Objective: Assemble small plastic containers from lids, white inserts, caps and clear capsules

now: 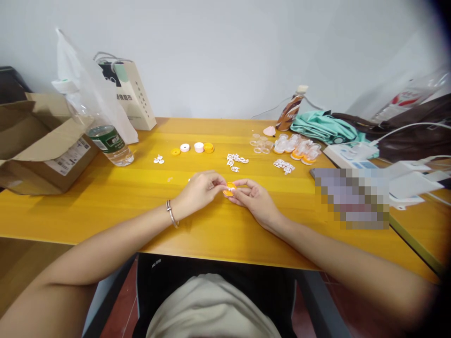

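Between my two hands, just above the table, is a small round orange plastic disc (229,186) with a tiny white part on it. My left hand (202,190) pinches at its left side. My right hand (254,199) grips its right edge, the thumb laid across the front. What exactly the left fingertips pinch is too small to make out. Beyond my hands lie white openwork plastic pieces (233,159), with more openwork pieces (283,165) to the right. Orange and white round discs (199,147) sit further left, near small white parts (159,160).
Clear rings (261,144) and clear-topped orange-based assemblies (306,150) stand at the back right, near a brown drink bottle (291,109). A water bottle (110,142) and cardboard box (66,164) occupy the left. A pixelated phone-like shape (352,199) and power strip (347,157) lie right.
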`<state>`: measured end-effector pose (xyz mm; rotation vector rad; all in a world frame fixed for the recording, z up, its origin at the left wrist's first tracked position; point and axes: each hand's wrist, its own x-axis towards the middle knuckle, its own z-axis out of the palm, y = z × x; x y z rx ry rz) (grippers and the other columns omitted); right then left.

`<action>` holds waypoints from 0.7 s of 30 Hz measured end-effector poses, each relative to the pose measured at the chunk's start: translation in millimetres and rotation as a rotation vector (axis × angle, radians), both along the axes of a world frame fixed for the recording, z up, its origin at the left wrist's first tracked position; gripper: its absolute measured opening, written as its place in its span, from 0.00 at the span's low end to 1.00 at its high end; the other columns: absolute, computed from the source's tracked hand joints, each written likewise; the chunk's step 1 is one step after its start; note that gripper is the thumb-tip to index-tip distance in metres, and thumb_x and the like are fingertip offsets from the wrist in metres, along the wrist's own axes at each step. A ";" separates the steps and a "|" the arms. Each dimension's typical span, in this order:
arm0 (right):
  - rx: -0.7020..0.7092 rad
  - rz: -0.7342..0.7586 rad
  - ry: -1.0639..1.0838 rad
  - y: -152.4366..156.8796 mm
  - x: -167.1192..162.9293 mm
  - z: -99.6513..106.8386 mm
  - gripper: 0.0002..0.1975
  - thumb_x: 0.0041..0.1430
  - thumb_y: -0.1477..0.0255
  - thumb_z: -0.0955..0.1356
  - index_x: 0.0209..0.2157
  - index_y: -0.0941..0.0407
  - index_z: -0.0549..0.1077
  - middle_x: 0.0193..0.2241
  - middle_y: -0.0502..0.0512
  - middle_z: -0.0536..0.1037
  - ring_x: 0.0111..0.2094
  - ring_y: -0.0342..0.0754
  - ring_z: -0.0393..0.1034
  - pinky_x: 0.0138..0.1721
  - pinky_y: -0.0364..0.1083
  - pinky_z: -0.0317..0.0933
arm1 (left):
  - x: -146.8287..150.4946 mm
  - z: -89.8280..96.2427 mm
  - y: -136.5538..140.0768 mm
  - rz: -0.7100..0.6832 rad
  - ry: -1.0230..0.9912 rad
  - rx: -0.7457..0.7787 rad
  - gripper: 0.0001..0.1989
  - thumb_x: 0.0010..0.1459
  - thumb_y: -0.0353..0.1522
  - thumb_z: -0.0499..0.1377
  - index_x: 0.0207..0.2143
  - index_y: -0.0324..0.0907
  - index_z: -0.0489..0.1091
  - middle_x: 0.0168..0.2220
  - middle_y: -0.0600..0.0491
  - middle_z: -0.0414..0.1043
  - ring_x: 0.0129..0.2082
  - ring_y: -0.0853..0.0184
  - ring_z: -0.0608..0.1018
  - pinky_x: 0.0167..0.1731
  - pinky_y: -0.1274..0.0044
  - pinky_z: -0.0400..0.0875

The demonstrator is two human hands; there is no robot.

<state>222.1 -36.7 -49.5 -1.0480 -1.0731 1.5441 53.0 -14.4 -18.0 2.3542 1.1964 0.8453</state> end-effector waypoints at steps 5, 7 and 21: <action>0.011 -0.015 -0.017 -1.7 -1.8 1.7 0.14 0.42 0.68 0.72 0.30 0.55 0.66 0.25 0.47 0.79 0.28 0.40 0.74 0.41 0.43 0.66 | -1.8 3.1 -2.8 -0.034 0.047 0.027 0.06 0.54 0.31 0.55 0.29 0.40 0.72 0.29 0.53 0.73 0.28 0.71 0.72 0.30 0.80 0.63; 0.018 -0.021 -0.016 -1.8 -2.1 2.0 0.14 0.42 0.68 0.72 0.30 0.55 0.66 0.25 0.47 0.78 0.28 0.40 0.74 0.41 0.43 0.66 | -2.7 3.2 -3.2 -0.040 0.050 0.021 0.06 0.54 0.30 0.55 0.30 0.40 0.72 0.29 0.53 0.73 0.28 0.72 0.72 0.30 0.80 0.63; 0.014 -0.019 0.008 -1.1 -1.1 -1.5 0.15 0.40 0.69 0.73 0.29 0.55 0.66 0.24 0.46 0.77 0.28 0.38 0.73 0.41 0.43 0.66 | -0.3 1.1 -6.6 -0.052 0.054 0.054 0.03 0.53 0.28 0.54 0.28 0.39 0.67 0.29 0.53 0.69 0.31 0.70 0.71 0.32 0.79 0.64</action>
